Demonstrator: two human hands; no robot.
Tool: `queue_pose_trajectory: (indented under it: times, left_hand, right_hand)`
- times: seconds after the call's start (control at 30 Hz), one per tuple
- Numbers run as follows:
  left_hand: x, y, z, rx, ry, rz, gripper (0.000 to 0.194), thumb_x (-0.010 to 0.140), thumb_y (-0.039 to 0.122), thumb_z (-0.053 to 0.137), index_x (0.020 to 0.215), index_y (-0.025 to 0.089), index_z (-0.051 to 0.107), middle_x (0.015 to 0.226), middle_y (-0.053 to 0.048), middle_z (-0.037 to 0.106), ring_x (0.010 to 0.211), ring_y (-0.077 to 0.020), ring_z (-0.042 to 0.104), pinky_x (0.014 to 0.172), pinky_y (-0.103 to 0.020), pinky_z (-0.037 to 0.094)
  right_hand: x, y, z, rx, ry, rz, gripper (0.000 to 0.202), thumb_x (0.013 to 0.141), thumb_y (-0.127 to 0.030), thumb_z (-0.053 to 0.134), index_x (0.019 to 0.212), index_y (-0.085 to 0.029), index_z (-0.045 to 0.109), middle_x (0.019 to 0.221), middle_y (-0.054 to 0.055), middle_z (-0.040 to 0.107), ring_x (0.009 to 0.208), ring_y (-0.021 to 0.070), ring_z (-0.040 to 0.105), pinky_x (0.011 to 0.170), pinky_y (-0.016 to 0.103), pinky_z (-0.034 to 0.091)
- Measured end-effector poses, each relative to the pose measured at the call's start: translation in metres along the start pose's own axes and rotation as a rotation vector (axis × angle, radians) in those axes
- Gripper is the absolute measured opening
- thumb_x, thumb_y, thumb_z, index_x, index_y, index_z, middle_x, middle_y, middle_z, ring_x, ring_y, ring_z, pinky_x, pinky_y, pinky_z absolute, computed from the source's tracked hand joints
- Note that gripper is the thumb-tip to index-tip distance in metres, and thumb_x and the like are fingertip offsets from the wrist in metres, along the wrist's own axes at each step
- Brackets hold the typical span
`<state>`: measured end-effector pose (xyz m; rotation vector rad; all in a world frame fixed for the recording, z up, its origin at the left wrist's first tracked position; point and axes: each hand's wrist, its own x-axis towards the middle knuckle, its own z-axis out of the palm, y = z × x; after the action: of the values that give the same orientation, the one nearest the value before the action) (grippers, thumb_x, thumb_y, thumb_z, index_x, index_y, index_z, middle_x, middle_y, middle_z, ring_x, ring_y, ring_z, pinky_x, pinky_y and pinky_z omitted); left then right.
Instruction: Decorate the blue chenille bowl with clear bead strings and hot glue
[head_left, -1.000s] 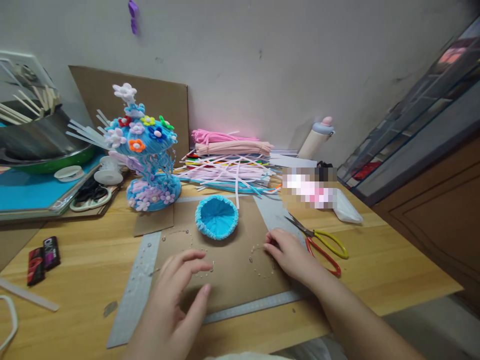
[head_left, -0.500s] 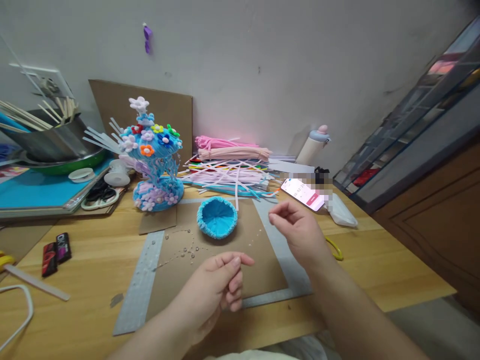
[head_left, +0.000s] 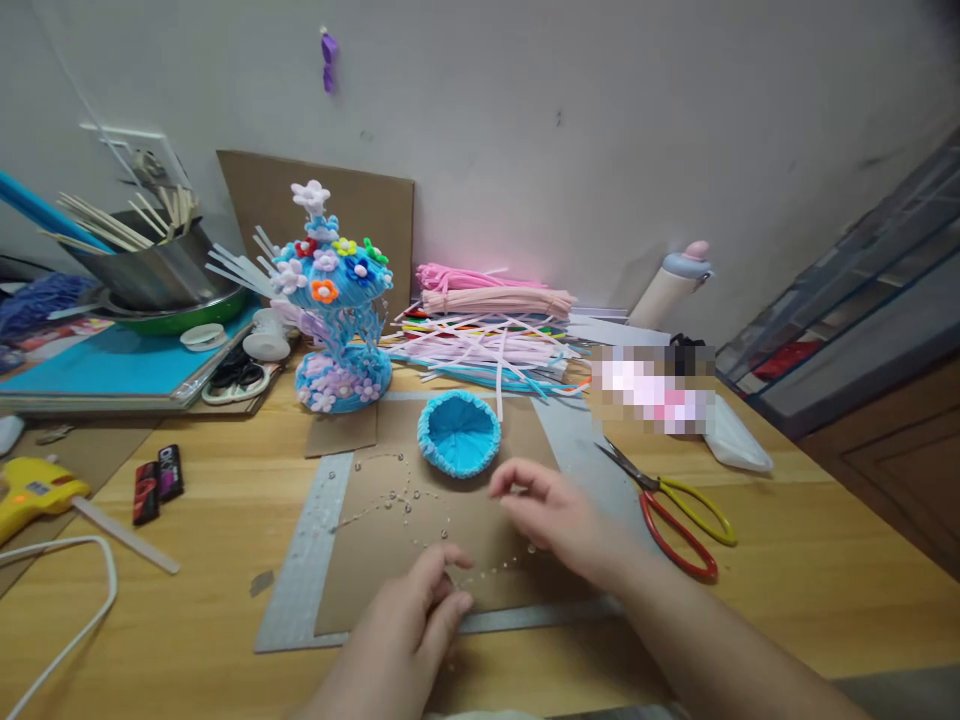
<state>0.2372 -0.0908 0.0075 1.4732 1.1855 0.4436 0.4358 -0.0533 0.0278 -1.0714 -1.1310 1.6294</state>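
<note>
My left hand (head_left: 416, 615) is low over the front of a brown cardboard sheet (head_left: 360, 590), thumb and index finger apart. A thin strand of small clear beads (head_left: 491, 573) runs from beside its fingertips towards the underside of my right hand (head_left: 559, 520). That right hand hovers with loosely bent fingers, and I see nothing between them. More beaded strands (head_left: 405, 495) lie on the sheet to the left. Behind the hands rests a fluffy light-blue bowl shape (head_left: 459, 435), hollow side facing me.
Red-and-yellow-handled scissors (head_left: 679, 515) lie right of my right hand. At the left are a yellow glue gun (head_left: 41, 490) and its white cable (head_left: 112, 570). A blue flower-covered ornament (head_left: 337, 300) stands behind, beside piled pipe cleaners (head_left: 487, 345). A bottle (head_left: 671, 285) stands at the back right.
Both hands have come down towards the cardboard, the right one moving nearer the left and loosening its pinch. The beaded strand that hung near the right hand now lies lower. The view has shifted right.
</note>
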Motion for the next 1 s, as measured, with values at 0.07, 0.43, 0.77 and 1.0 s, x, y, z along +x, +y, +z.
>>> queue_pose_trajectory:
  times: [0.07,0.43,0.77,1.0]
  left_hand:
    - [-0.004,0.004,-0.008,0.124,0.05,0.083,0.013,0.089,0.032,0.042,0.094,0.024,0.05,0.062,0.004,0.055,0.06,-0.0147,0.049,0.058,-0.025,0.033]
    - [0.059,0.004,-0.103,0.517,0.472,0.21,0.017,0.079,0.034,0.054,0.089,0.022,0.063,0.086,-0.006,0.063,0.084,-0.0248,0.056,0.073,-0.033,0.039]
    - [0.056,0.016,-0.133,0.339,0.391,0.174,0.026,0.081,0.045,0.053,0.073,0.021,0.059,0.069,-0.002,0.064,0.068,-0.0189,0.058,0.064,-0.026,0.042]
    - [0.028,0.062,-0.103,-0.264,0.05,0.088,0.025,0.079,0.044,0.06,0.079,0.02,0.054,0.049,0.005,0.048,0.043,-0.0097,0.042,0.044,-0.02,0.034]
  right_hand:
    - [-0.002,0.003,0.01,-0.327,-0.13,-0.031,0.007,0.074,-0.019,0.066,0.081,-0.019,0.068,0.069,-0.003,0.057,0.057,0.0081,0.043,0.051,0.019,0.033]
    - [0.013,0.023,-0.004,-0.411,-0.07,-0.032,0.019,0.077,-0.034,0.065,0.076,-0.017,0.071,0.071,0.002,0.066,0.069,0.0152,0.053,0.066,0.027,0.039]
    - [0.017,0.03,-0.012,0.106,-0.035,0.135,0.03,0.081,-0.047,0.062,0.075,-0.019,0.053,0.049,-0.011,0.033,0.042,0.0054,0.018,0.04,0.018,0.016]
    - [0.017,0.022,-0.015,0.487,0.002,0.095,0.025,0.081,-0.04,0.065,0.084,-0.022,0.048,0.077,-0.002,0.057,0.049,0.0059,0.028,0.042,0.016,0.017]
